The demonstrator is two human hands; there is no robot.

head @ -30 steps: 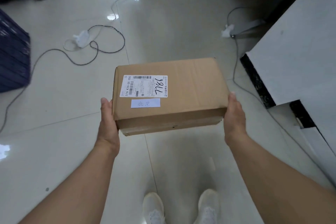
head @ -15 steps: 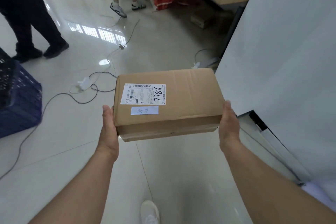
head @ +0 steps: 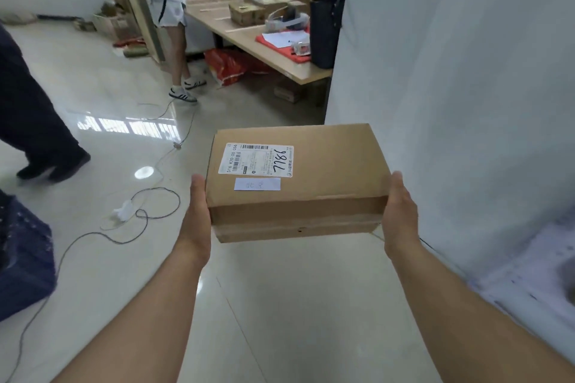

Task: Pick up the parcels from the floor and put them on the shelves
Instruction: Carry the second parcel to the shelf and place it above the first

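Note:
A brown cardboard parcel (head: pixel 326 171) with a white shipping label marked 7786 and a small pale sticker is held level in front of me, above the floor. My left hand (head: pixel 197 211) presses flat against its left end. My right hand (head: pixel 399 211) presses against its right end. Both palms clamp the box between them. No shelf board is clearly visible; a white panel (head: pixel 451 102) rises close on the right.
A blue crate (head: pixel 25 258) sits on the floor at left, and a black cable (head: pixel 146 221) loops across the tiles. Two people stand ahead on the left. A wooden table (head: pixel 249 37) with several boxes and a dark bag is behind.
My view has lifted from the floor toward the room, and the parcel has risen with both hands still on it. The table and standing people came into sight.

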